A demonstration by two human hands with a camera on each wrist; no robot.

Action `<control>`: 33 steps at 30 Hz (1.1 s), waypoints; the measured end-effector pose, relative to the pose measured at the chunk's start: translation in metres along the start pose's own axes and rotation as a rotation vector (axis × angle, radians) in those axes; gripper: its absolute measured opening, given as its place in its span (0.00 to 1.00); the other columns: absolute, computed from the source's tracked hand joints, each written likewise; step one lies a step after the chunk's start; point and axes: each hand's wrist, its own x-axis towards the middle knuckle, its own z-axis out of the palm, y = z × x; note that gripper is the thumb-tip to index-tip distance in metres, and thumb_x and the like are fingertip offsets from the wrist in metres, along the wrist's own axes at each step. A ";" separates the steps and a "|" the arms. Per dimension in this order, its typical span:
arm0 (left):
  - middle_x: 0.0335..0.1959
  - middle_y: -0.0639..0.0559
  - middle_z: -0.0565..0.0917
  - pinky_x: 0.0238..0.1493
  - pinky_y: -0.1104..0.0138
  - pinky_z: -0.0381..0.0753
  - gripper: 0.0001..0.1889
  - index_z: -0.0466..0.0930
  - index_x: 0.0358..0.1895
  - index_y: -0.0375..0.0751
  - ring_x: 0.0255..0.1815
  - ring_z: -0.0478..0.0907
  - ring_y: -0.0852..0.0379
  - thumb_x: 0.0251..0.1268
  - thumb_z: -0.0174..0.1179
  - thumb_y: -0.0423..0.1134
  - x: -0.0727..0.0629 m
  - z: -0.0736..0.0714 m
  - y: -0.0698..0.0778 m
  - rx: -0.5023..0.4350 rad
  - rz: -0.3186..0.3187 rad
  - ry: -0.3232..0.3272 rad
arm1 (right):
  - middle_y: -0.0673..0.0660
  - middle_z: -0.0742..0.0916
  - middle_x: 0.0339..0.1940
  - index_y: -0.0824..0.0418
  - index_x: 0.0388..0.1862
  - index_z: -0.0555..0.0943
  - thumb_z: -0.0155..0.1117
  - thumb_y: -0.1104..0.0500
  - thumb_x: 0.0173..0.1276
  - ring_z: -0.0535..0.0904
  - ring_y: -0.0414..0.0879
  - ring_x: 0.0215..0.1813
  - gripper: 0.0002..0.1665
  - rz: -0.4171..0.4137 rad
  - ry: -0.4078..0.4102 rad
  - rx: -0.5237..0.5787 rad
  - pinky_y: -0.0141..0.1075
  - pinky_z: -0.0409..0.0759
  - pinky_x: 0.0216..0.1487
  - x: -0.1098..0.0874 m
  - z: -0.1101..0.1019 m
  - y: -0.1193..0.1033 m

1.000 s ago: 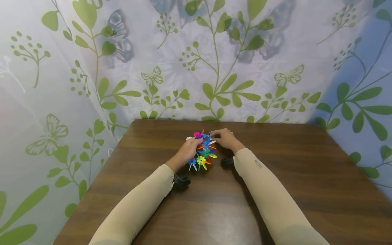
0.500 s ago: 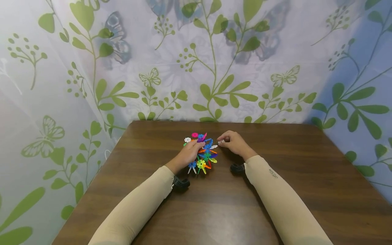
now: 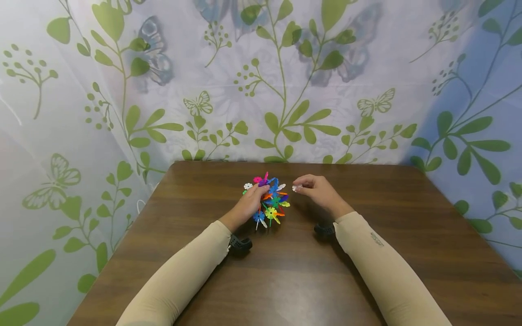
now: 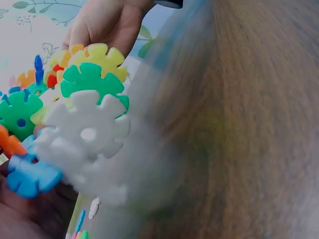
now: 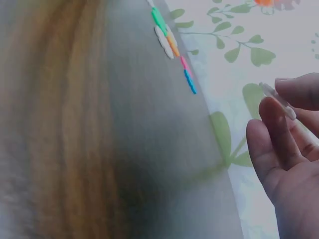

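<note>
My left hand (image 3: 246,204) grips a cluster of interlocking snowflake discs (image 3: 274,201) in blue, green, yellow, orange, purple and white, held above the table. In the left wrist view a white disc (image 4: 84,124) of the cluster sits closest to the camera, with a green disc (image 4: 89,79) behind it. My right hand (image 3: 322,192), to the right of the cluster and apart from it, pinches a single white snowflake disc (image 5: 280,102) between thumb and fingers.
Several loose discs lie on the brown table (image 3: 285,280) beyond the cluster, among them a white one (image 3: 248,186) and a blue one (image 5: 189,81). A patterned cloth wall (image 3: 228,90) stands at the table's far edge. Black straps (image 3: 240,244) hang at the wrists.
My right hand has drawn away from the cluster to the right, with the white disc between its fingers. My left hand has tilted the cluster slightly and keeps its grip.
</note>
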 end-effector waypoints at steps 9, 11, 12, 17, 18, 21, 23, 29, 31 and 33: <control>0.43 0.44 0.82 0.49 0.59 0.84 0.17 0.71 0.56 0.34 0.42 0.82 0.50 0.86 0.49 0.48 0.004 0.006 0.000 -0.398 -0.052 0.024 | 0.72 0.85 0.58 0.77 0.56 0.84 0.70 0.70 0.73 0.81 0.65 0.56 0.16 0.040 0.000 0.088 0.28 0.81 0.50 -0.017 0.003 -0.021; 0.43 0.44 0.81 0.48 0.58 0.85 0.15 0.70 0.56 0.34 0.42 0.82 0.50 0.85 0.50 0.45 0.005 0.007 -0.002 -0.489 -0.068 0.031 | 0.72 0.85 0.56 0.78 0.56 0.83 0.69 0.71 0.73 0.82 0.64 0.55 0.16 0.051 0.003 0.086 0.28 0.81 0.49 -0.020 0.004 -0.025; 0.44 0.44 0.82 0.49 0.57 0.86 0.15 0.70 0.58 0.34 0.42 0.83 0.50 0.85 0.50 0.44 0.006 0.008 -0.003 -0.523 -0.075 0.036 | 0.72 0.86 0.56 0.79 0.56 0.83 0.69 0.72 0.73 0.82 0.64 0.55 0.16 0.056 0.006 0.085 0.29 0.81 0.49 -0.020 0.004 -0.023; 0.42 0.45 0.84 0.46 0.57 0.85 0.14 0.72 0.55 0.36 0.40 0.84 0.50 0.85 0.51 0.45 0.007 0.012 -0.002 -0.596 -0.129 0.018 | 0.66 0.88 0.53 0.74 0.55 0.86 0.72 0.68 0.72 0.83 0.59 0.54 0.15 0.060 0.033 0.097 0.30 0.82 0.49 -0.020 -0.002 0.001; 0.40 0.46 0.85 0.44 0.58 0.85 0.13 0.72 0.53 0.37 0.37 0.84 0.51 0.85 0.52 0.45 0.007 0.013 -0.001 -0.593 -0.145 0.013 | 0.66 0.88 0.54 0.73 0.55 0.86 0.72 0.68 0.72 0.83 0.59 0.54 0.15 0.071 0.037 0.097 0.31 0.83 0.50 -0.021 -0.004 0.002; 0.33 0.49 0.83 0.37 0.61 0.83 0.14 0.71 0.51 0.40 0.29 0.80 0.54 0.85 0.54 0.49 0.012 0.023 0.001 -0.566 -0.193 -0.024 | 0.64 0.88 0.53 0.70 0.55 0.87 0.73 0.66 0.73 0.84 0.56 0.54 0.15 0.104 0.059 0.104 0.32 0.83 0.51 -0.026 -0.015 0.003; 0.28 0.51 0.78 0.34 0.63 0.79 0.15 0.71 0.49 0.42 0.24 0.72 0.56 0.85 0.54 0.52 0.015 0.030 0.002 -0.525 -0.211 -0.067 | 0.64 0.88 0.53 0.69 0.55 0.87 0.73 0.65 0.73 0.84 0.56 0.55 0.15 0.119 0.080 0.105 0.33 0.83 0.52 -0.029 -0.022 0.005; 0.32 0.51 0.75 0.38 0.62 0.79 0.19 0.74 0.50 0.42 0.30 0.73 0.54 0.84 0.52 0.56 0.025 0.049 0.005 -0.425 -0.228 -0.158 | 0.64 0.88 0.55 0.68 0.58 0.86 0.73 0.63 0.74 0.83 0.55 0.56 0.17 0.142 0.121 0.088 0.34 0.81 0.54 -0.036 -0.039 0.011; 0.36 0.50 0.79 0.42 0.60 0.83 0.20 0.74 0.53 0.41 0.35 0.79 0.53 0.84 0.53 0.57 0.027 0.054 0.007 -0.404 -0.239 -0.149 | 0.64 0.87 0.56 0.68 0.58 0.86 0.73 0.63 0.74 0.83 0.56 0.56 0.17 0.155 0.134 0.088 0.34 0.81 0.55 -0.039 -0.043 0.013; 0.38 0.49 0.80 0.42 0.60 0.84 0.21 0.74 0.53 0.40 0.37 0.81 0.52 0.84 0.53 0.57 0.030 0.058 0.007 -0.391 -0.250 -0.137 | 0.64 0.87 0.56 0.68 0.58 0.86 0.73 0.63 0.73 0.82 0.57 0.56 0.17 0.166 0.148 0.085 0.33 0.81 0.54 -0.040 -0.047 0.014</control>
